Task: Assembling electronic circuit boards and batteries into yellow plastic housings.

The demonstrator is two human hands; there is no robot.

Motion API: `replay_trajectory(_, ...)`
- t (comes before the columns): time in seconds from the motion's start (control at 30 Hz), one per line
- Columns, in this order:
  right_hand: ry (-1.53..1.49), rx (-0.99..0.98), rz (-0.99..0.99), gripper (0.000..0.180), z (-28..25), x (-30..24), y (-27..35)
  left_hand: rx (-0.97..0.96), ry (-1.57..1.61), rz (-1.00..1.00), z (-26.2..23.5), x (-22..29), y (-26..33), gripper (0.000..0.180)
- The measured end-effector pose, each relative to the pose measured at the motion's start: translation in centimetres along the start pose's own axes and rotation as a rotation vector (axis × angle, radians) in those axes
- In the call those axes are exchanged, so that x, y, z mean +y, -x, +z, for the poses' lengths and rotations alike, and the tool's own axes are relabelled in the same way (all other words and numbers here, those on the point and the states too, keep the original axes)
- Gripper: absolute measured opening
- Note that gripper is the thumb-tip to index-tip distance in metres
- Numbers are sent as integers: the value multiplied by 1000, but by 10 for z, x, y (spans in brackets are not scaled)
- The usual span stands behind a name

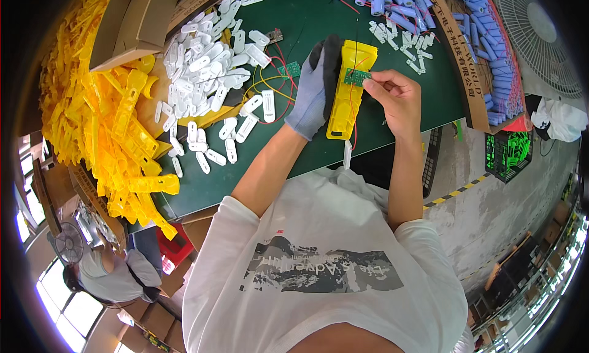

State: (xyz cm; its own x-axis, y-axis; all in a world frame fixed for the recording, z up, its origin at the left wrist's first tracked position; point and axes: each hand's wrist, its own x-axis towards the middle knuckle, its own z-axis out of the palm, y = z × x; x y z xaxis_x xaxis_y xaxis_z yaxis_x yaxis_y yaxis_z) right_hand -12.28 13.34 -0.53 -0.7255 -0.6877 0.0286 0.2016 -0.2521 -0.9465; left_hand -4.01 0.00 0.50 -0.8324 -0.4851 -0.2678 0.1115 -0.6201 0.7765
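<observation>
My left hand (313,89), in a grey glove with black fingertips, grips a long yellow plastic housing (345,101) from its left side and holds it above the green table (307,21). My bare right hand (396,98) pinches a small green circuit board (355,77) against the upper part of the housing. Thin red and black wires run from the board along the housing. A small white piece (347,155) hangs by a wire below the housing's lower end.
A heap of white plastic pieces (211,64) lies left of my hands, with loose wires and another green board (288,69). Yellow housings (113,126) pile at the far left. Blue cylinders (491,52) fill a cardboard box at right. Another person (107,270) sits lower left.
</observation>
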Motion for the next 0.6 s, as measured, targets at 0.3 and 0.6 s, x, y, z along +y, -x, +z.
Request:
replay_trajectory(0.3, 6, 213, -27, 17, 4, 1, -3, -180, -176, 94, 4, 4, 5, 44)
replay_trajectory(0.6, 108, 198, -39, 11, 10, 5, -3, -100, -159, 104, 8, 0, 4, 42)
